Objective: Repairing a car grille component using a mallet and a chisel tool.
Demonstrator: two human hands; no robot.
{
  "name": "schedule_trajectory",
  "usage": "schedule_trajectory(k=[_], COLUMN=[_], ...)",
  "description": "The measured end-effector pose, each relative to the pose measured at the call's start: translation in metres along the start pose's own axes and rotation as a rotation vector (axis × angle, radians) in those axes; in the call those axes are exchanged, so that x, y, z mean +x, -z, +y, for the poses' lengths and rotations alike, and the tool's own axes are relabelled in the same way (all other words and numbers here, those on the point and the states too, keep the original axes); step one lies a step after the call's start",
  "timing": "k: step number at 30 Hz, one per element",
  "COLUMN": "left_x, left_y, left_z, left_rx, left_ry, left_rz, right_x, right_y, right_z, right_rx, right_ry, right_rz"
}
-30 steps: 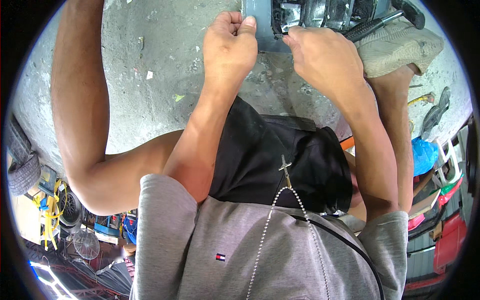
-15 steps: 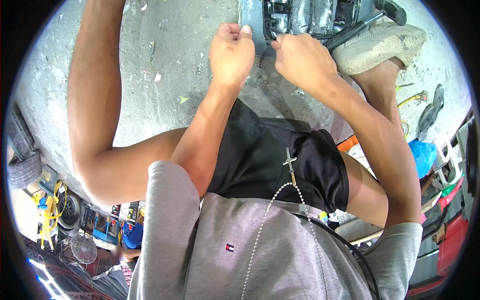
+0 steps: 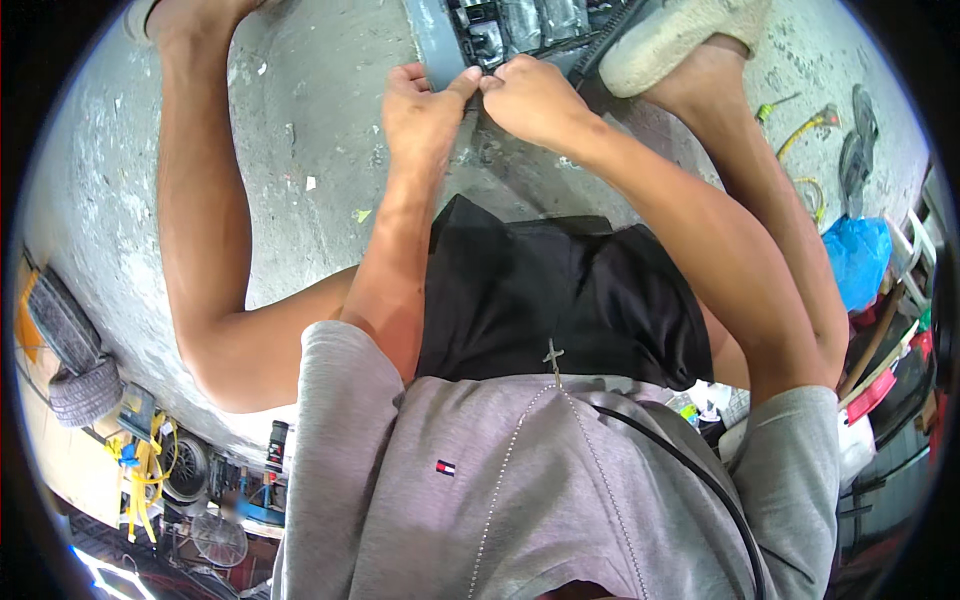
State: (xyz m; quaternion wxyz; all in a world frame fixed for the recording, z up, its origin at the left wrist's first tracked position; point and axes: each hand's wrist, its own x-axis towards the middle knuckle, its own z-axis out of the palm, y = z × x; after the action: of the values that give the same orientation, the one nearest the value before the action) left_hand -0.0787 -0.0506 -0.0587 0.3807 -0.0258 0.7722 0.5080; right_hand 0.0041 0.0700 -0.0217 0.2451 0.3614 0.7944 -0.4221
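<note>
A car part with a grey-painted edge strip [image 3: 432,45] and a black, silver-lined ribbed inside [image 3: 525,22] lies on the floor at the top of the view. My left hand [image 3: 420,118] is closed on the near end of the grey strip, fingers at its outer side and thumb reaching across toward the right hand. Close beside that thumb, my right hand [image 3: 540,105] is closed in a pinch at the part's near corner. What its fingertips hold is hidden. A black tool handle [image 3: 603,45] leans along the part's right side, by my right foot.
My right shoe [image 3: 670,45] stands against the part. To the right lie a yellow cable [image 3: 798,130], a screwdriver [image 3: 775,107], a black sandal [image 3: 858,150] and a blue plastic bag [image 3: 857,262]. Tires [image 3: 85,395] and clutter fill the left rear.
The view has shifted, with the part and hands now farther left. My left thumb has moved from the strip's edge toward the right hand's fingertips. The hammer's head has left the view.
</note>
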Motion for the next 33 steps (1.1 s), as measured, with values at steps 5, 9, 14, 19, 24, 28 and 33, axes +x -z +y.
schedule_trajectory(k=[5,9,14,19,24,28,33], left_x=[-0.002,0.004,0.002,-0.011,-0.018,-0.012,-0.002], left_y=[0.006,0.015,0.013,0.008,0.001,0.008,0.017], left_z=[0.005,-0.001,-0.003,0.010,0.030,0.022,0.007], left_rx=[0.052,-0.111,-0.151,0.028,0.260,0.243,-0.025], left_ry=[0.009,0.011,-0.014,-0.132,-0.124,-0.135,-0.033], left_rz=[-0.045,-0.114,-0.121,-0.157,-0.092,-0.125,-0.198], right_x=[0.001,-0.014,-0.024,-0.020,-0.023,-0.024,-0.023], right_y=[-0.009,-0.006,-0.008,-0.015,-0.010,-0.010,-0.011], right_z=[0.020,0.022,0.018,0.024,0.026,0.019,0.013], right_rx=[0.183,0.199,0.097,0.090,0.046,0.010,0.014], right_ry=[-0.010,0.101,0.076,0.147,0.104,0.254,0.174], right_rz=[-0.008,0.099,0.194,0.272,0.231,0.388,0.346])
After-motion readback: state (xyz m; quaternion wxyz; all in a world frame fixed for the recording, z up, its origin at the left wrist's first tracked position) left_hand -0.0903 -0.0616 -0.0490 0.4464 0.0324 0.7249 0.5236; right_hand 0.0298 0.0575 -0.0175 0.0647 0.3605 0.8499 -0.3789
